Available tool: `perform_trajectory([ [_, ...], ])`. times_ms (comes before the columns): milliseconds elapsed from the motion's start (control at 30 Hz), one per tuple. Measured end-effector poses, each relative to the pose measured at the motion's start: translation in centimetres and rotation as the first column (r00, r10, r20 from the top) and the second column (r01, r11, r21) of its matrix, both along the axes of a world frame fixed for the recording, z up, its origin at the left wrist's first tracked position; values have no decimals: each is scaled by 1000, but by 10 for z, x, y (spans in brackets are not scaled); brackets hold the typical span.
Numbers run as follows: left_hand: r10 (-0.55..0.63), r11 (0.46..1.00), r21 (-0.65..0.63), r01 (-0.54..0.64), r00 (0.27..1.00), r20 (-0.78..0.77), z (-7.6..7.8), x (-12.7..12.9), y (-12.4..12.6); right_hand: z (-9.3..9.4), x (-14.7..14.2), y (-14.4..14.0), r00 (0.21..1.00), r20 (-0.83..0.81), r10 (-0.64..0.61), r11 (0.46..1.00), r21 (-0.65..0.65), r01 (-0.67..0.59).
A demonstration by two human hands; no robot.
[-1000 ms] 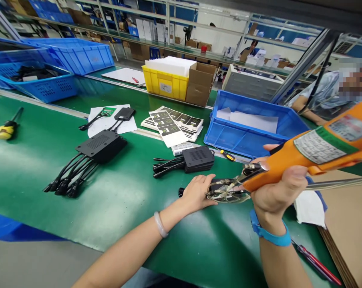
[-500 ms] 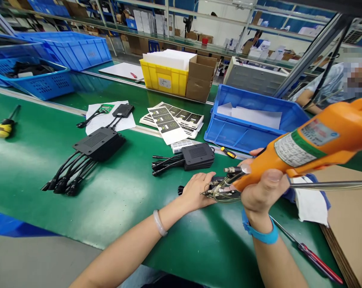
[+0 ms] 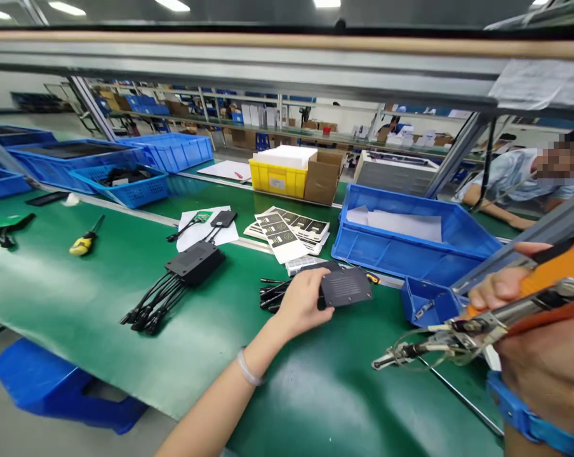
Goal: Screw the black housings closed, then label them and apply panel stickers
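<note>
My left hand (image 3: 302,303) grips a flat black plastic box (image 3: 348,287) with screws at its corners and cables at its left end. It is raised slightly over another black box (image 3: 332,265), mostly hidden behind it. At the right edge, my right hand (image 3: 537,330) is wrapped round an orange power screwdriver (image 3: 560,273). The tool's metal nose points left above the green table (image 3: 334,393), apart from the boxes. Further left lie stacked black boxes (image 3: 194,261) with several cables spread toward me.
Label sheets (image 3: 280,235) lie behind the boxes, near a large blue bin (image 3: 377,254). A small blue bin (image 3: 413,308) stands by my right hand. A yellow-handled screwdriver (image 3: 83,244) lies at left. A metal shaft (image 3: 463,395) lies at lower right. A co-worker sits at far right.
My right hand has drawn the power screwdriver back to the right, off the box. My left hand has lifted the box and brought it over the other one. The view has tilted up.
</note>
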State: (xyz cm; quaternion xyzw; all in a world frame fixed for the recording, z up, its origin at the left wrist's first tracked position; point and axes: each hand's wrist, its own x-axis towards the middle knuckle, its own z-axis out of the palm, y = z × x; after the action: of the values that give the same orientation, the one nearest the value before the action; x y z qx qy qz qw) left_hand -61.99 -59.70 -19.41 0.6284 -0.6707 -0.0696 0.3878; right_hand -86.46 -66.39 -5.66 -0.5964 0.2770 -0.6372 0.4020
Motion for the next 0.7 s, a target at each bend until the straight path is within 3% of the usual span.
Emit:
perform_trajectory([
  [100,48,994,102,-43,998,-49,14,36,-13,1,2,-18,993,116,31,999,31,-35],
  [233,-5,957,289,20,999,-50,19,70,-47,-12,15,-45,994,106,1,1000,28,-4],
  [433,-197,774,606,183,979,-45,29,79,-88,-27,12,-61,999,-52,14,1000,28,-13],
  [500,-254,732,646,216,967,-35,34,74,-86,-33,4,-56,994,-98,-46,999,14,47],
  [567,-290,730,645,227,957,-9,35,65,-74,-43,-4,-48,986,-144,-87,996,21,91],
  [700,-293,824,533,194,950,108,25,32,-34,-84,-13,-38,962,-275,1,994,103,28],
])
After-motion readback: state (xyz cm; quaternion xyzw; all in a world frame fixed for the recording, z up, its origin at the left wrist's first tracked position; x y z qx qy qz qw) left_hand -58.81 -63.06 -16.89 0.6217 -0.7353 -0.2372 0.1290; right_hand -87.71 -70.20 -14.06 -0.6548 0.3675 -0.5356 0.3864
